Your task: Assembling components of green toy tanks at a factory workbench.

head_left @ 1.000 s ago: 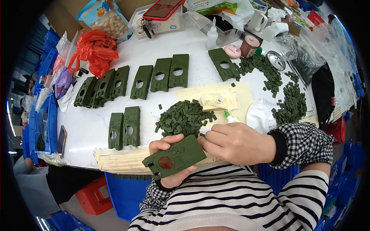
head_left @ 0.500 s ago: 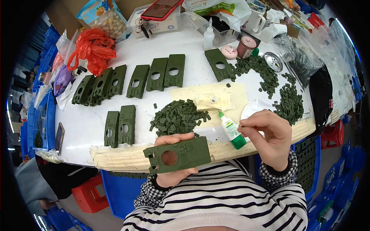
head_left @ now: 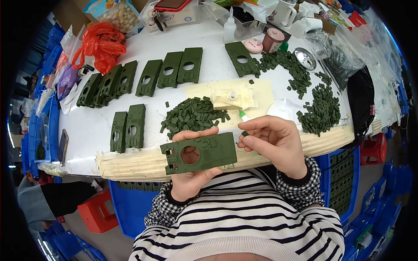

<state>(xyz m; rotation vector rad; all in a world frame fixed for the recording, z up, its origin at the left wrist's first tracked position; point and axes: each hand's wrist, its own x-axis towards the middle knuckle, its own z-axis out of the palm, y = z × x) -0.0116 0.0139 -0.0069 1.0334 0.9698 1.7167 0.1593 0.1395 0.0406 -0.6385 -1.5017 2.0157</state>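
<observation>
My left hand (head_left: 188, 186) grips a dark green plastic model tank hull (head_left: 213, 152), flat and rectangular with a round hole toward its left end. The thumb lies along its near edge and the fingers along its far edge. Just right of the hull, my right hand (head_left: 276, 145) pinches a small dark green plastic piece (head_left: 245, 133) between thumb and fingertips, apart from the hull. Behind my right hand shows the green tip of a glue bottle (head_left: 243, 115); the rest is mostly hidden. A heap of small green pieces (head_left: 191, 115) lies beyond my left hand.
More green hulls (head_left: 167, 69) lie in rows at the left and back. Other piles of green pieces (head_left: 321, 111) spread at the right. A taped block (head_left: 222, 100) with a white ring sits mid-table. Blue crates (head_left: 130, 209) stand below the table's padded edge (head_left: 130, 165).
My right hand has come left, close to the hull, and the small piece in it now shows. The glue bottle is now mostly covered. The whole view has shifted slightly.
</observation>
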